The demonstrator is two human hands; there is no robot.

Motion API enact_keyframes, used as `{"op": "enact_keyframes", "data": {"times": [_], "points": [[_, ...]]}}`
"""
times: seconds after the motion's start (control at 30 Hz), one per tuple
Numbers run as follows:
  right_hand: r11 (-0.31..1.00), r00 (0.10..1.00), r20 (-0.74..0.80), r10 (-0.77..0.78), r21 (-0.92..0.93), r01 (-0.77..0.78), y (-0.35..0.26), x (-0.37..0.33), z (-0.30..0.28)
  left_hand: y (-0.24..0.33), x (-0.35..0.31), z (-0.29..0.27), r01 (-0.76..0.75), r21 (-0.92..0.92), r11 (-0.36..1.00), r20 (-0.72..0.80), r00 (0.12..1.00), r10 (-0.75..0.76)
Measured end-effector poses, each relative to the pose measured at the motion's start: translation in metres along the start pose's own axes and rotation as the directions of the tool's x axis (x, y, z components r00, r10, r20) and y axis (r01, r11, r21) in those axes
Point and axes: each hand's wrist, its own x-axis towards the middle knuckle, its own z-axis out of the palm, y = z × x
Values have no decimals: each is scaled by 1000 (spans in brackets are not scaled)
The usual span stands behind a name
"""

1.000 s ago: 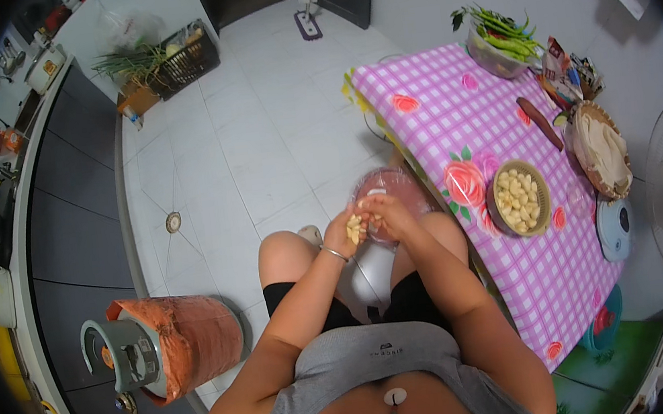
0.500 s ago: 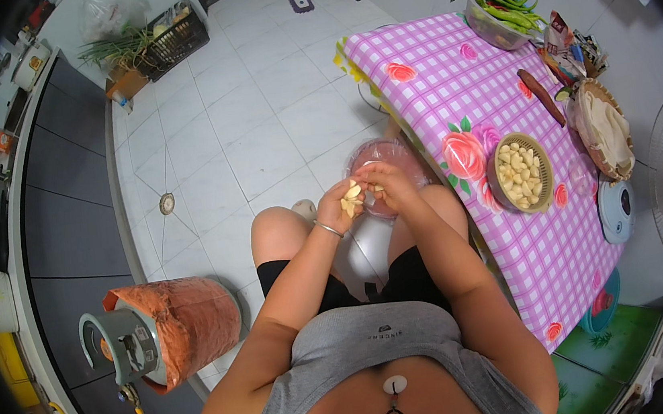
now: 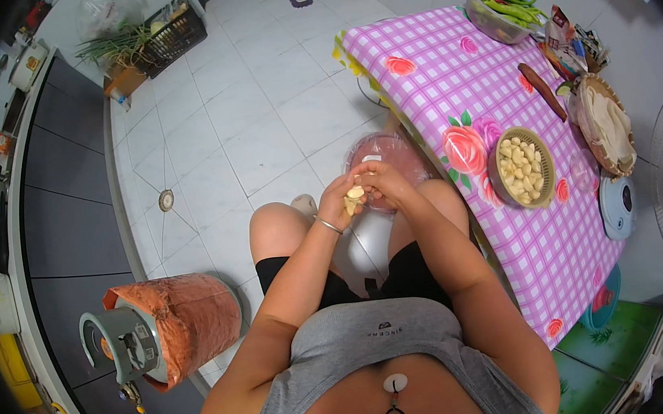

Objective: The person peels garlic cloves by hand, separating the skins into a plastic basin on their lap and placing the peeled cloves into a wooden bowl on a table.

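Note:
My left hand (image 3: 334,205) is cupped around several pale garlic cloves (image 3: 355,193), held above the gap between my knees. Against its fingertips rest the bent fingers of my right hand (image 3: 385,182). Whatever the right fingers pinch is too small and covered to name. Just beyond both hands stands a reddish bin (image 3: 390,152) lined with clear plastic, a small white piece showing inside it. On the table to the right, a round beige basket (image 3: 549,188) holds many peeled garlic cloves (image 3: 523,164).
A pink checked cloth covers the table (image 3: 411,45). On it are a knife with a brown handle (image 3: 543,92), a tub of green peppers (image 3: 494,24) and a wicker basket (image 3: 590,87). At left stands a gas cylinder (image 3: 191,327); a black crate (image 3: 178,37) sits far back.
The right hand's fingers have closed in nearer to the left hand's cloves. The cloves in the left palm have shifted slightly. The basket on the table stays put.

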Motion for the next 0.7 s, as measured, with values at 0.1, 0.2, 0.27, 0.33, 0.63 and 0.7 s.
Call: {"op": "enact_keyframes", "data": {"times": [0.1,0.2,0.27,0.33,0.63,0.7], "points": [[1000,1000,-10,-8,17,8,-7,-7,11,2,-2,1,5,18,1000,-19,1000,-5],[996,1000,-4,-6,90,6,-7,-6,9,0,0,-2,9,22,1000,-25,1000,-9],[983,1000,-4,-7,181,8,-5,-3,3,1,0,-1,17,2,1000,3,1000,-17],[958,1000,-7,-13,287,15,-2,-1,-2,3,0,2,27,-35,999,49,998,-25],[797,996,-81,32,604,23,-3,6,-22,6,1,-5,37,-248,968,144,990,-1],[823,998,-58,32,569,7,6,11,-29,6,2,-4,35,-281,959,146,989,6]]}}
